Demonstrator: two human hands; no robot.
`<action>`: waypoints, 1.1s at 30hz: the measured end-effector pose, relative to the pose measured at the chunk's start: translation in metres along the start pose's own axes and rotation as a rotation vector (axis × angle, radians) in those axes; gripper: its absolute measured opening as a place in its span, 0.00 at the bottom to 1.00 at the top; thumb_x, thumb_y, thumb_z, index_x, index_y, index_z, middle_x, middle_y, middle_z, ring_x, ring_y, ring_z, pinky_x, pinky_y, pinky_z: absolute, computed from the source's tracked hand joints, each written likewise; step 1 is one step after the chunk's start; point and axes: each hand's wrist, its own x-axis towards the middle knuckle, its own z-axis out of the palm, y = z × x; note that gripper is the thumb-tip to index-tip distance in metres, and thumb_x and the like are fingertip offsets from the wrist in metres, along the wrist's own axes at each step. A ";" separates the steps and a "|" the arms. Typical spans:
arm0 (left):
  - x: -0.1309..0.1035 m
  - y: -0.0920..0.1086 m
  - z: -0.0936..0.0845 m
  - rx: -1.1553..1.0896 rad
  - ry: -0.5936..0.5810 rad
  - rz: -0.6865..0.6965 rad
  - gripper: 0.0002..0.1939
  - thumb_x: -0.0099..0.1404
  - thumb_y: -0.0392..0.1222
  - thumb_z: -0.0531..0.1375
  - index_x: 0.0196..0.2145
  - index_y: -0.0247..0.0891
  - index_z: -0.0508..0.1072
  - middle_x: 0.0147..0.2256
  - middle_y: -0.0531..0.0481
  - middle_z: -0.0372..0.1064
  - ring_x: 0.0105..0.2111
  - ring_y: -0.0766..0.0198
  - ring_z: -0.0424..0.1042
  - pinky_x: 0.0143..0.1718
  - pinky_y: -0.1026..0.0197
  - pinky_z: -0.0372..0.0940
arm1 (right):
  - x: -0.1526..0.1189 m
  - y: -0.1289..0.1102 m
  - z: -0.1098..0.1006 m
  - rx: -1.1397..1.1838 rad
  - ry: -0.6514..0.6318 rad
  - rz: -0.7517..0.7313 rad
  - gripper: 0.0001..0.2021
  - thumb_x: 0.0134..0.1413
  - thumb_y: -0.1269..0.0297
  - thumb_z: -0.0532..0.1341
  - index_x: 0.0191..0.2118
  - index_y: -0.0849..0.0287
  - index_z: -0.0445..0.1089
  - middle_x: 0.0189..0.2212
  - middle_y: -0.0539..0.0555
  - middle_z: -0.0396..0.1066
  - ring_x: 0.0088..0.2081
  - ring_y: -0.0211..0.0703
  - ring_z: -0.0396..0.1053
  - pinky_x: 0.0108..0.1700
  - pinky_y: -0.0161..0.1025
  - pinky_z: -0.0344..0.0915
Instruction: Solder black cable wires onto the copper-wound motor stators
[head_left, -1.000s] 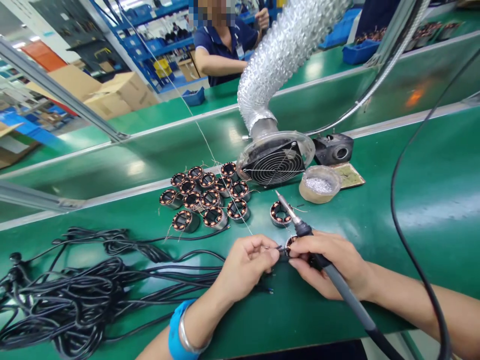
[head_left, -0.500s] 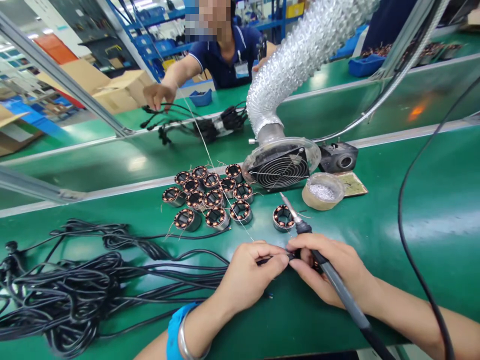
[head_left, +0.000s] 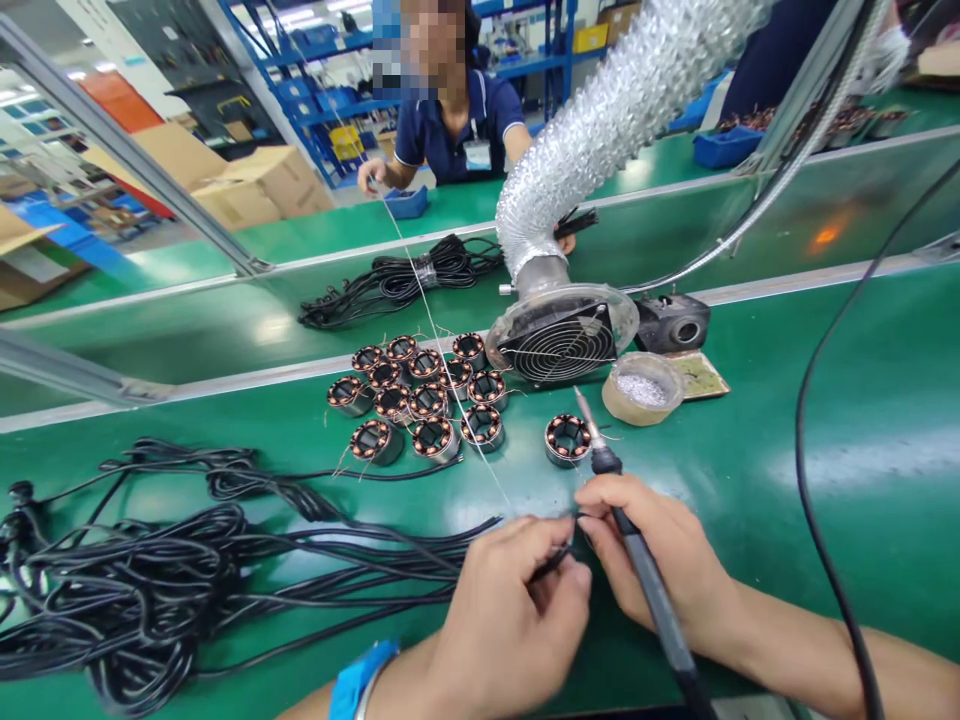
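My left hand [head_left: 517,620] is closed on a black cable [head_left: 553,563], whose end points toward my right fingertips. In my right hand [head_left: 667,550] lies a soldering iron [head_left: 646,565], its metal tip slanting up and forward. The right thumb and index finger also meet the dark cable end; what exactly they pinch is too small to make out. Just beyond the hands sits a single copper-wound stator [head_left: 568,457], close to the iron's tip. Several more stators [head_left: 376,443] stand grouped to its left. A thin strand of solder wire [head_left: 442,360] hangs down toward my left hand.
Coiled black cables [head_left: 157,570] cover the left of the green bench. A round fume fan [head_left: 562,345] on a silver duct [head_left: 570,150] stands ahead, beside a tub [head_left: 637,405] and a black iron holder [head_left: 679,322]. Across, a co-worker [head_left: 465,120] handles a cable bundle [head_left: 427,270].
My left hand has turned and come nearer, its fingers curling over the cable. The right hand has barely shifted. Across the bench, the co-worker's cable bundle now lies down and that hand has drawn back.
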 end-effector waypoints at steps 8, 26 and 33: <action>0.028 -0.015 -0.025 -0.175 -0.075 -0.113 0.14 0.65 0.37 0.53 0.40 0.35 0.77 0.32 0.44 0.78 0.31 0.59 0.77 0.36 0.59 0.70 | -0.001 0.015 -0.019 -0.108 0.015 -0.173 0.15 0.55 0.72 0.61 0.49 0.59 0.66 0.38 0.57 0.76 0.32 0.45 0.73 0.34 0.42 0.73; 0.088 -0.006 -0.025 0.169 -0.124 0.087 0.16 0.65 0.42 0.56 0.47 0.39 0.79 0.20 0.57 0.60 0.22 0.65 0.58 0.24 0.64 0.50 | 0.010 0.058 -0.043 -0.088 -0.145 -0.196 0.20 0.53 0.74 0.58 0.52 0.57 0.62 0.50 0.61 0.74 0.49 0.48 0.76 0.50 0.44 0.75; 0.062 -0.030 -0.034 0.082 -0.153 -0.037 0.12 0.64 0.47 0.56 0.28 0.37 0.71 0.18 0.59 0.54 0.20 0.68 0.52 0.21 0.66 0.45 | 0.006 0.055 -0.026 0.036 -0.277 -0.176 0.22 0.53 0.71 0.61 0.54 0.59 0.60 0.56 0.66 0.70 0.55 0.49 0.72 0.54 0.45 0.72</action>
